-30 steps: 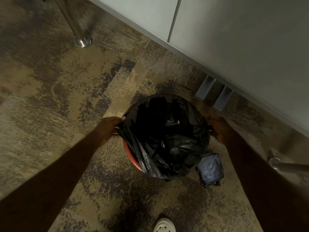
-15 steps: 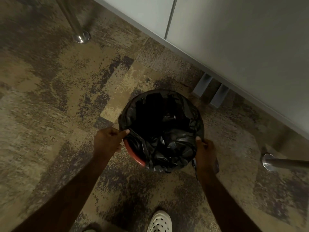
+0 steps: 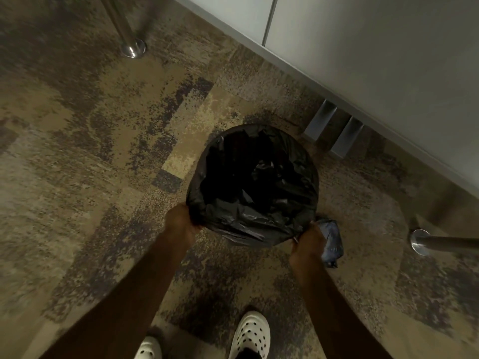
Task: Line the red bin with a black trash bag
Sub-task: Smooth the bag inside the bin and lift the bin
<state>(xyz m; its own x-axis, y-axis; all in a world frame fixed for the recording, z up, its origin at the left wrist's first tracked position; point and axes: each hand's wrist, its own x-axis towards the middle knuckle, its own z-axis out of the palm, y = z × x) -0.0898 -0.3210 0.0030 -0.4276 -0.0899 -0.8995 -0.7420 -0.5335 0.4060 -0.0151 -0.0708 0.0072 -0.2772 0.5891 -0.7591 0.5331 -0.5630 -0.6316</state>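
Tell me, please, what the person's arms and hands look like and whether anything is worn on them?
Both forearms are bare up to the frame's edge: no sleeves show. The left hand and right hand show no gloves, and no watch or ring can be seen in this dim, slightly blurred view.

You stand on mottled brown-grey carpet [image 3: 103, 156] in dim light. Pale panels [image 3: 375, 60] run at one o'clock; chrome legs [image 3: 124, 29] at eleven and three.
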